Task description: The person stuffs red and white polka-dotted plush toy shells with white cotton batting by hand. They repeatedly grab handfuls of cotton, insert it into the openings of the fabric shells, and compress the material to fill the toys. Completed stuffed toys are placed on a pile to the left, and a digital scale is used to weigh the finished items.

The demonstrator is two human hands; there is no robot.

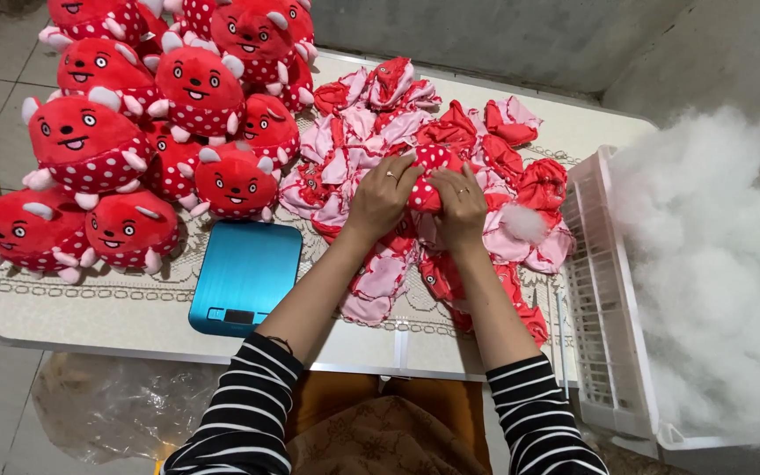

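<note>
Bright, even light from above; shadows are soft and short. The white stuffing (pixel 719 264) at right is nearly blown out. Focus is sharp, with slight wide-angle bending at the edges.

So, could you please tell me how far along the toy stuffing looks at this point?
Done: a pile of stuffed red toys sits at the table's left. In hand: the left hand and right hand press on one polka-dot toy skin. Left: a heap of flat empty skins around it, and plenty of white filling in the crate. Roughly halfway.
</note>
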